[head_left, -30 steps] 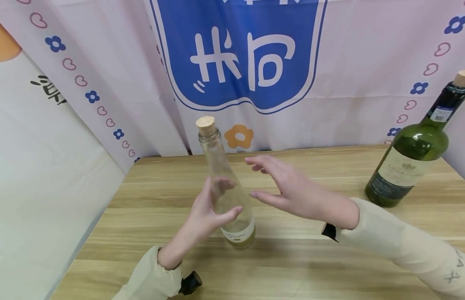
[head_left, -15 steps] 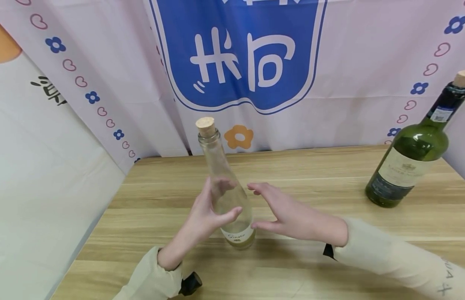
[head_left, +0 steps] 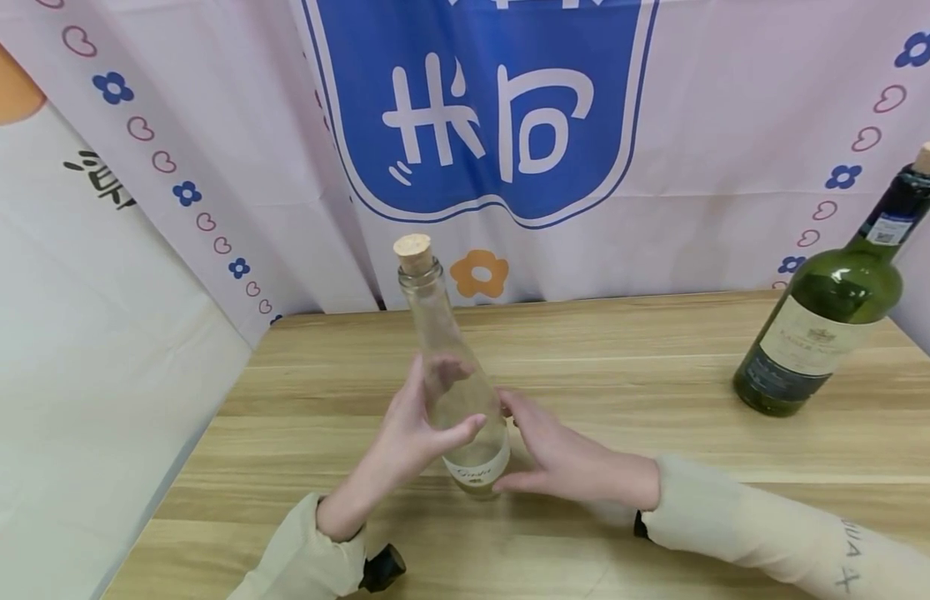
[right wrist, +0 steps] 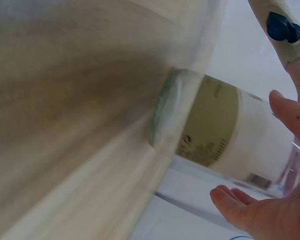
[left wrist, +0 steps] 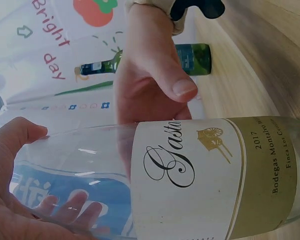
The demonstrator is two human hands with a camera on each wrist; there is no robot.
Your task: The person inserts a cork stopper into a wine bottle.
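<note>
A clear glass wine bottle (head_left: 465, 392) with a cork (head_left: 414, 254) in its mouth stands on the wooden table. My left hand (head_left: 416, 429) grips it around the middle from the left, the far fingers showing through the glass. A white and olive label (left wrist: 189, 175) wraps the lower part. From the right, my right hand (head_left: 551, 454) is at the lower body, thumb near the label and fingertips right at the glass. Its fingers (right wrist: 234, 207) are spread around the bottle's side in the right wrist view, not closed around it.
A green wine bottle (head_left: 817, 325) with a cork stands on the table (head_left: 622, 367) at the right. Behind the table hangs a printed cloth (head_left: 705, 158), and a white cloth (head_left: 82, 333) covers the left side.
My right hand has come down and left, from beside the upper part of the clear wine bottle to its lower label. My left hand and both bottles have stayed in place.
</note>
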